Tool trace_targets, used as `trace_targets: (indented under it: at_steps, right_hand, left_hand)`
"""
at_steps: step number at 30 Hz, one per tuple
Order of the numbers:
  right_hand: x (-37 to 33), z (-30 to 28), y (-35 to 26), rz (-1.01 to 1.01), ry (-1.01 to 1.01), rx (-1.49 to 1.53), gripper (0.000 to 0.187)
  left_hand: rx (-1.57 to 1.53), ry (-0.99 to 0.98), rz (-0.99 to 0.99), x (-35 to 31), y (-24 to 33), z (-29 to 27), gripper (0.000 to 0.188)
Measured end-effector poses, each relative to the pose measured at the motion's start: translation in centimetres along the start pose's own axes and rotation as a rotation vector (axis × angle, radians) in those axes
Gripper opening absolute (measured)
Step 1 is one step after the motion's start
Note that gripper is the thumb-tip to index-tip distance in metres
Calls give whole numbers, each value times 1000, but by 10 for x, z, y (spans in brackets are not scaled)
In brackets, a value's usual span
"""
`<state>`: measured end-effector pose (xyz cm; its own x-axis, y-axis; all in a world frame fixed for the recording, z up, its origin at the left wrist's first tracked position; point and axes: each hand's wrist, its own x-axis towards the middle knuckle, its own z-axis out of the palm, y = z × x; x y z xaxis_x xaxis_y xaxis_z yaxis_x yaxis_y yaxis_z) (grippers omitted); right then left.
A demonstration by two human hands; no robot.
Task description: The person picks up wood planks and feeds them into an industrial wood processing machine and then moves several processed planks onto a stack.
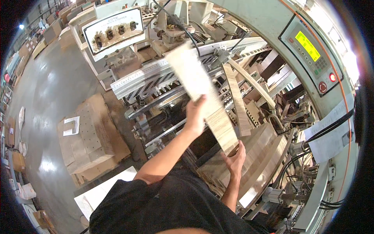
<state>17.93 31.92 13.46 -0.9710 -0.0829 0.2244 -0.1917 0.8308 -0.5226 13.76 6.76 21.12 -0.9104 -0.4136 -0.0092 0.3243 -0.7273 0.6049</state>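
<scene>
A long pale wooden board (219,119) with streaked grain lies tilted across my front, its far end blurred and bright with glare. My left hand (196,116) is closed on the board's left edge near mid-length, thumb on top. At the near end, my right hand (235,158) grips the corner, with thumb and fingers on either side. The board is held up over the machine's metal rail (156,74). To the right of it are a narrow wooden strip (237,101) and a curved wooden strip (253,84).
Wide wooden boards (257,156) lie stacked beside my right forearm. A control panel (307,48) with a lit screen and red buttons is at the upper right. Papers (329,136) and black cables hang below it. Drilled panels (87,136) sit stacked on the floor at left.
</scene>
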Motion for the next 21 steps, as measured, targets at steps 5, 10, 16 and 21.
trace_targets:
  at_steps: [5, 10, 16, 21]
  right_hand:
    - [-14, 12, 30, 7, -283, -159, 88]
    - [-3, 52, 37, 14, -313, -152, 87]
    - [21, 77, 40, -57, -185, -232, 92]
    - [33, 83, 41, -46, -231, -259, 96]
  left_hand:
    - [106, 436, -79, 66, -41, -142, 37]
    - [292, 575, -224, 110, -82, -187, 41]
    - [488, 769, -155, 143, -101, -164, 60]
    - [600, 785, -45, 160, -125, -164, 48]
